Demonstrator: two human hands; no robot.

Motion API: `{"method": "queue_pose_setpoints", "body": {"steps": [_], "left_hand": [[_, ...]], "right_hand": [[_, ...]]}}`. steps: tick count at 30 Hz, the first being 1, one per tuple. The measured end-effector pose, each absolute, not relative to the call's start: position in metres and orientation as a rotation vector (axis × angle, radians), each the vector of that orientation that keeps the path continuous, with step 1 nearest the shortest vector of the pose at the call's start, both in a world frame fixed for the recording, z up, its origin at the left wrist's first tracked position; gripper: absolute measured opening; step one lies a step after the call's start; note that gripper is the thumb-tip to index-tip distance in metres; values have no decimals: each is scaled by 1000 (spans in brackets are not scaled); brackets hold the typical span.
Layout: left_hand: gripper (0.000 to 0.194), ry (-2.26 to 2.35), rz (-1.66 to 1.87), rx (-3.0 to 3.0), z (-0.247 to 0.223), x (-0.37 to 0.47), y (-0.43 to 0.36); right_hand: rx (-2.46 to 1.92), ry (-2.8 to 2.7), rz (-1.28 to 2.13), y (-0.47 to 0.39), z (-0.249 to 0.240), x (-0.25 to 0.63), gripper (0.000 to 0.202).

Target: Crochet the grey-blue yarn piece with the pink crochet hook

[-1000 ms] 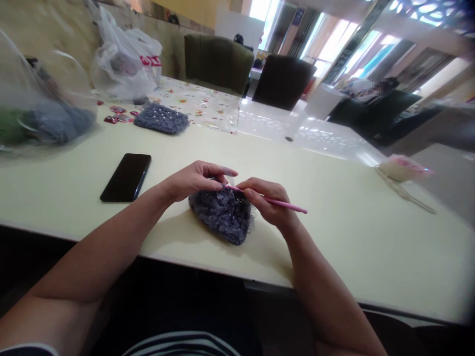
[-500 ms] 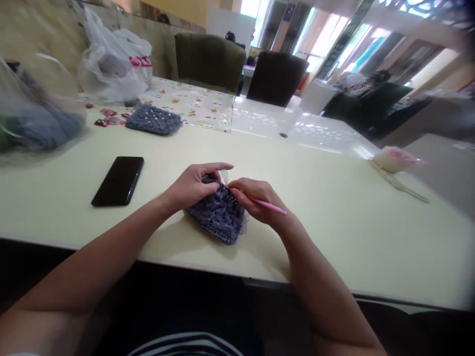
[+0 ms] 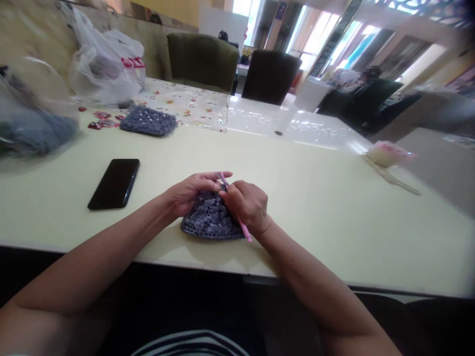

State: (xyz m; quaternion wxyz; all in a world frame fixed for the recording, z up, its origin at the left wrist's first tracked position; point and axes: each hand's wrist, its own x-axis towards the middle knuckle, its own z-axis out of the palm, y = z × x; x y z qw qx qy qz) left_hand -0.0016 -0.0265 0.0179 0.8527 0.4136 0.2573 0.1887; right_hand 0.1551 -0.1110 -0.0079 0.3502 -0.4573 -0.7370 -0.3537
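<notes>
A grey-blue crocheted piece [image 3: 211,215] with a textured, looped surface stands on the table in front of me, its broad edge down. My left hand [image 3: 191,192] pinches its upper left part, the index finger stretched out over the top. In my right hand [image 3: 247,202] is a pink crochet hook [image 3: 244,230], its handle slanting down to the right and its tip end rising past the left fingertips. The right fingers are curled at the top edge of the piece. Where the hook meets the stitches is hidden by my fingers.
A black phone [image 3: 114,184] lies at the left. Behind it are a second crocheted piece with pearl-like beads [image 3: 148,120], small red packets [image 3: 102,120] and plastic bags [image 3: 107,62]. A pink-and-cream item with a cord [image 3: 388,152] lies at the far right. Chairs [image 3: 202,62] stand beyond the table.
My right hand has rolled over, swinging the hook from nearly level to steep. The crocheted piece has turned so its lower edge lies more level. The view has shifted slightly.
</notes>
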Motion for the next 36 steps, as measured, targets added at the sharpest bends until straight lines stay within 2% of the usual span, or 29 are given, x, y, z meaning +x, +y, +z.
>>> {"method": "queue_pose_setpoints", "body": {"steps": [4,10,20,27,32,36], "left_hand": [[62,482,431,869,22,-6,-23],[62,506,562,987,20,-10,-14],[54,592,723,1542,22,-13,-12],[52,467,510,1259,11,-8,-16],[41,566,469,1694,14,-15,-2],[70,476,549,1481,11,-11,-7]], "right_hand": [[-1018,-1973,-521,-107,-6,168,15],[-1065,-1968,-198,-111,1,170,13],[-1087,-1731,349,-116,9,173,22],[-1135,-1696,186,-112,3,166,18],[-1141,-1584,201,-112,2,164,19],[-1155,-1516,224,-109,0,162,23]]}}
